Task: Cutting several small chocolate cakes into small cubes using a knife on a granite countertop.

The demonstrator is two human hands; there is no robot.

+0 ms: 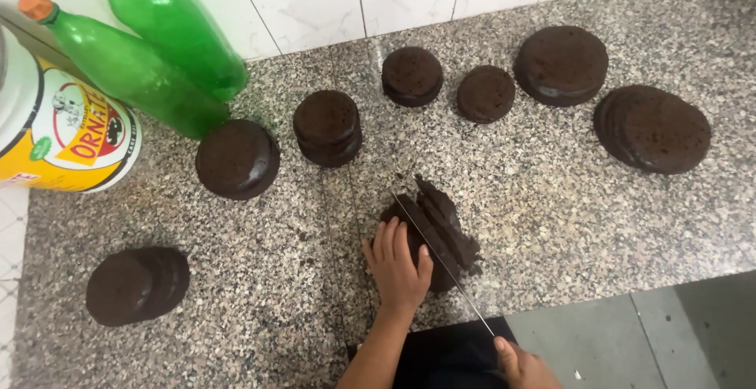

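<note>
Right hand (pixel 524 367) at bottom edge, closed around knife (pixel 441 259) handle, blade sunk through dark cake (pixel 437 231) near counter (pixel 551 200) front. Left hand (pixel 398 267) flat, fingers spread, pressing cake's left side. Round cakes (pixel 327 125) and green bottles (pixel 134 70) behind.

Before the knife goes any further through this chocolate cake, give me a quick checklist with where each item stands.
1. Left hand steadies the chocolate cake: ok.
2. Left fingers clear of the knife blade: not ok, they lie close beside it.
3. Right hand grips the handle: ok.
4. Cut pieces stay together: not ok, slabs lean apart.
5. Blade depth through the cake: cannot tell.
</note>
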